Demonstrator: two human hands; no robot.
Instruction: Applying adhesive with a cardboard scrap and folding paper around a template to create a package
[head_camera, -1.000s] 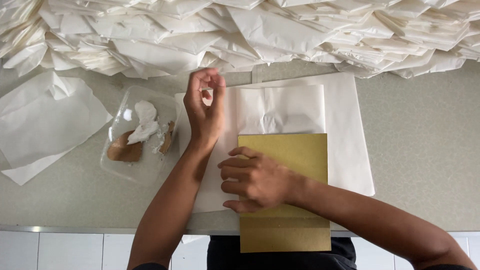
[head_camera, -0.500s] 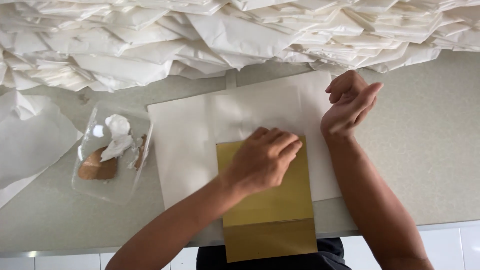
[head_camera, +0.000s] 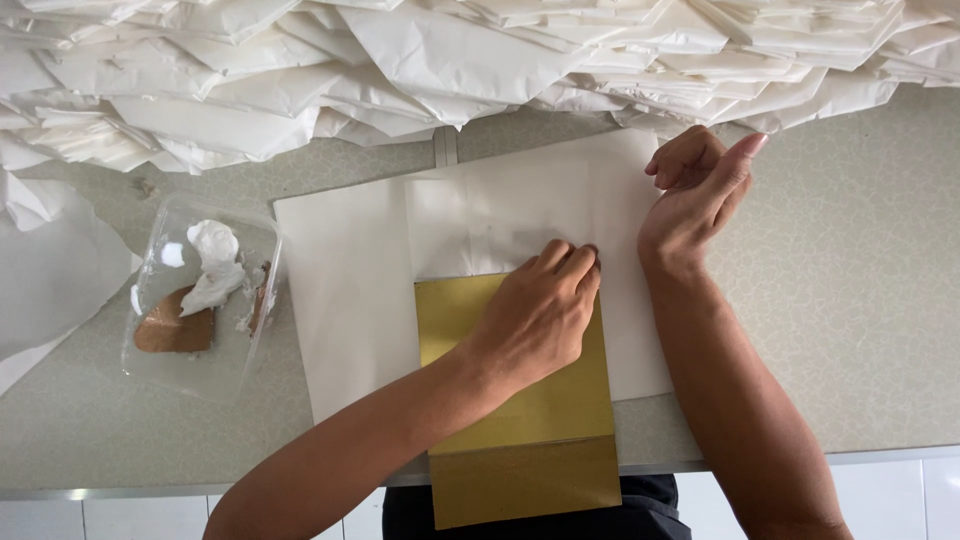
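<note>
Desk (head_camera: 860, 330): pale speckled surface.
Paper heap (head_camera: 450, 70): folded white sheets along the far edge.
White sheet (head_camera: 345, 300): flat at centre.
Gold card (head_camera: 520, 420): lies on the sheet, overhanging the near edge.
Plastic tub (head_camera: 200, 300): left, holding white paste.
Left hand (head_camera: 535, 310): grip released, pressing flat where card meets sheet.
Right hand (head_camera: 695, 190): grip loosely curled, grasping nothing, resting at the sheet's far right corner.

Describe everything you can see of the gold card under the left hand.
The flat rectangular gold card looks like stiff, matte metallic board. It lies lengthwise toward the person on the large white paper sheet, its near end jutting past the counter edge, where a crosswise crease or shadow marks off a darker strip. Its top edge meets a folded white paper panel. The left hand presses down on its upper right part; the right hand is off it.
</note>
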